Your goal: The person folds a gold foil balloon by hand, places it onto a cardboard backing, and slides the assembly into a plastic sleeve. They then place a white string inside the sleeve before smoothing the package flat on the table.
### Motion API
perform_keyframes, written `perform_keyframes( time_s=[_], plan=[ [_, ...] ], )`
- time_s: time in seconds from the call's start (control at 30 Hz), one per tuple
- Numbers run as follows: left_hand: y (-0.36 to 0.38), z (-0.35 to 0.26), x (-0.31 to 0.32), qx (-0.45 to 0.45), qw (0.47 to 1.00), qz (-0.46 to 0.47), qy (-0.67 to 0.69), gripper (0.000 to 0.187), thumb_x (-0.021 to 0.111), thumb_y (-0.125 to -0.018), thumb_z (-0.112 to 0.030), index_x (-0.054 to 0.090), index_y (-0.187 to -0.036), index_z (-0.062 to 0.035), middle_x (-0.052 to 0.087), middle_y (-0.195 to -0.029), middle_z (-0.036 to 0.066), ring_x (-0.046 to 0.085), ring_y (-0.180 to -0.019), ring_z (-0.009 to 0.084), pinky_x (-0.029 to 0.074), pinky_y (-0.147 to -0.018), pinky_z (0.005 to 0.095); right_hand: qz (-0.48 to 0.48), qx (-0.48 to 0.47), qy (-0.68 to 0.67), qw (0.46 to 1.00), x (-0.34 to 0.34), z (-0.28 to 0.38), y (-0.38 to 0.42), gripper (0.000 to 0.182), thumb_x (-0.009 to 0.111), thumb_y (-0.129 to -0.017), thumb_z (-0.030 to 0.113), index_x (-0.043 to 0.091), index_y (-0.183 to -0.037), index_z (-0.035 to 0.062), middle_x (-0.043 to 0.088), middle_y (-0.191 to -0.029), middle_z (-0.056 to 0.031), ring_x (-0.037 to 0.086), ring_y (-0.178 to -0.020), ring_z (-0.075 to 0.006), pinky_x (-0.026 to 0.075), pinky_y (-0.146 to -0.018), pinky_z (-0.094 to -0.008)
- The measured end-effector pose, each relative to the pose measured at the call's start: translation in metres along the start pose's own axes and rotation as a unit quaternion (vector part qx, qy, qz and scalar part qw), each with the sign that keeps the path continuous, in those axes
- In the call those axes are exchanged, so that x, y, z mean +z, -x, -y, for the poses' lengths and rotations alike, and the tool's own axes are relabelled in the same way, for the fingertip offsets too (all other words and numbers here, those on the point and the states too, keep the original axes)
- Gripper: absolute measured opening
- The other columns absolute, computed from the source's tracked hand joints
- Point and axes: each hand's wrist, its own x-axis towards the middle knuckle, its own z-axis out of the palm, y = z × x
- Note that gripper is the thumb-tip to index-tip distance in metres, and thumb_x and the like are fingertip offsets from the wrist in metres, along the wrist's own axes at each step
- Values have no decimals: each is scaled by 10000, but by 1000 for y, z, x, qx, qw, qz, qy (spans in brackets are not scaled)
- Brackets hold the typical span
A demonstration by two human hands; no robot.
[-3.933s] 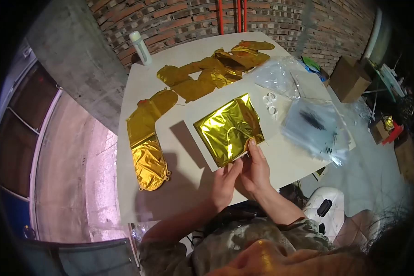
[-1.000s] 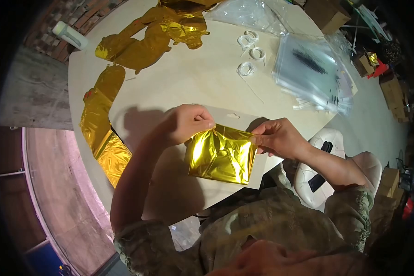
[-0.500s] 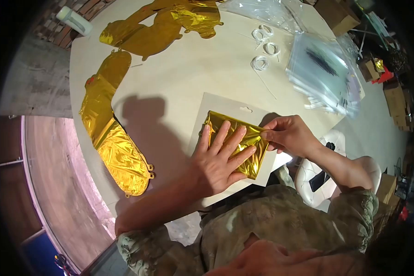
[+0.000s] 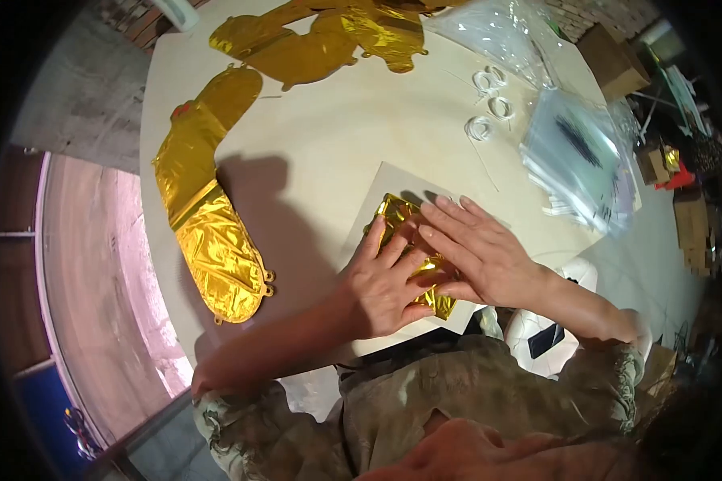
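A folded gold foil balloon [image 4: 398, 212] lies on a pale card [image 4: 364, 210] near the table's front edge. Flat on the foil, fingers spread, rests my left hand [image 4: 383, 287]. My right hand [image 4: 489, 255] also lies flat over the foil's right side, its fingers stretched out and partly over the left fingers. Between them the two hands hide most of the foil. A long gold foil balloon [image 4: 217, 260] lies spread out to the left, with small tabs at its lower end.
More gold foil balloons [image 4: 305, 52] lie at the back of the table [image 4: 337, 136]. Several coils of white cord [image 4: 479, 128] sit at the back right, near a stack of clear plastic bags [image 4: 573, 152]. A phone [image 4: 546, 341] lies on a white seat [image 4: 565, 361] at right.
My right hand has let go of the foil's right edge and now lies flat over it. The left hand stays on the foil. The whole view has shifted a little.
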Motion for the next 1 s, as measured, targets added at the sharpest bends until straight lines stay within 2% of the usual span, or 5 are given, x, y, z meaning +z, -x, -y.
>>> perform_keyframes(
  time_s=[0.1,0.4,0.73,0.97,1.0],
  plan=[
    [1,4,-6,-4,996,-41,77,620,718,-794,-455,575,-1326,-170,443,-1415,165,330,-1368,445,179,-1117,650,74,37,-31,996,29,-14,10,907,572,-888,532,171,-1531,34,182,-1576,-235,167,-1471,-390,158,-1188,-505],
    [29,31,-37,-383,845,-128,349,319,653,-899,-107,601,-1173,47,676,-1064,111,666,-851,145,539,-776,265,57,50,-42,996,29,-13,10,906,559,-903,564,167,-1528,39,201,-1561,-256,193,-1460,-397,173,-1188,-492],
    [-1,44,-51,-419,837,-17,351,266,659,-889,-228,713,-920,30,654,-722,15,569,-613,69,462,-550,254,57,53,-41,996,24,-10,6,820,555,-899,562,335,-1471,17,254,-1546,-239,247,-1444,-379,197,-1184,-491],
    [-3,39,-54,-484,795,60,361,254,658,-878,-232,714,-807,5,657,-698,45,592,-657,114,478,-628,289,50,48,-41,997,24,-10,7,807,593,-889,525,355,-1459,6,299,-1531,-226,276,-1434,-369,220,-1177,-490],
    [-2,39,-54,-439,858,3,266,242,657,-880,-238,704,-875,-1,674,-784,70,608,-735,165,483,-686,322,45,46,-38,997,24,-11,6,803,598,-889,517,357,-1458,5,301,-1530,-225,278,-1433,-368,223,-1176,-489]
  ],
)
